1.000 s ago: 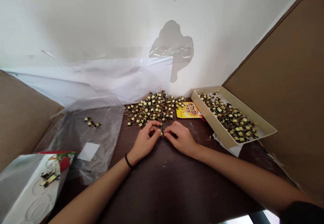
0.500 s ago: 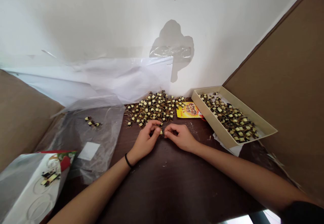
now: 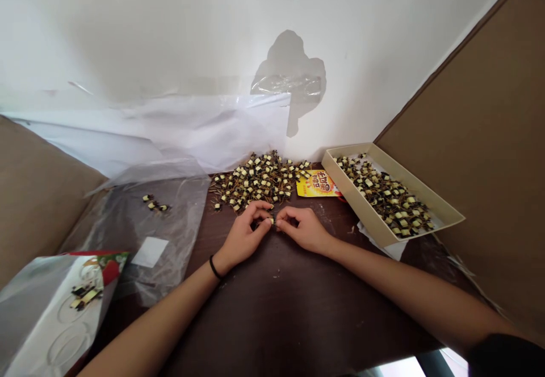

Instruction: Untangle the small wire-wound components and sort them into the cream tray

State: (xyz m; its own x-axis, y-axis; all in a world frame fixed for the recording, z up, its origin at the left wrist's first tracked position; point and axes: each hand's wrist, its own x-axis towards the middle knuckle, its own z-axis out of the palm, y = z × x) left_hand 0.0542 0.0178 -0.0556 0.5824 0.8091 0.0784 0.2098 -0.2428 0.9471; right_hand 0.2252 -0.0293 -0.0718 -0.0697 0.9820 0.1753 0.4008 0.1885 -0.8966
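Note:
Between my fingertips, just in front of the heap, is one small wire-leaded coil with a pale yellow band and dark ends. My left hand, with a black band at its wrist, is closed on it between thumb and fingers. My right hand is closed in a pinch at the coil's right side, seemingly on its thin leads, which are too small to make out. Right behind both hands lies a heap of similar coils with thin coppery leads.
A shallow cream box of such coils stands at the right, beside a yellow packet. Clear plastic sheeting with a few coils covers the left. A printed bag carries several more. Cardboard walls the right side.
Both hands stay in nearly the same place. My right fingertips have shifted very slightly about the coil, and the coil has turned a little. The whole view has tilted slightly.

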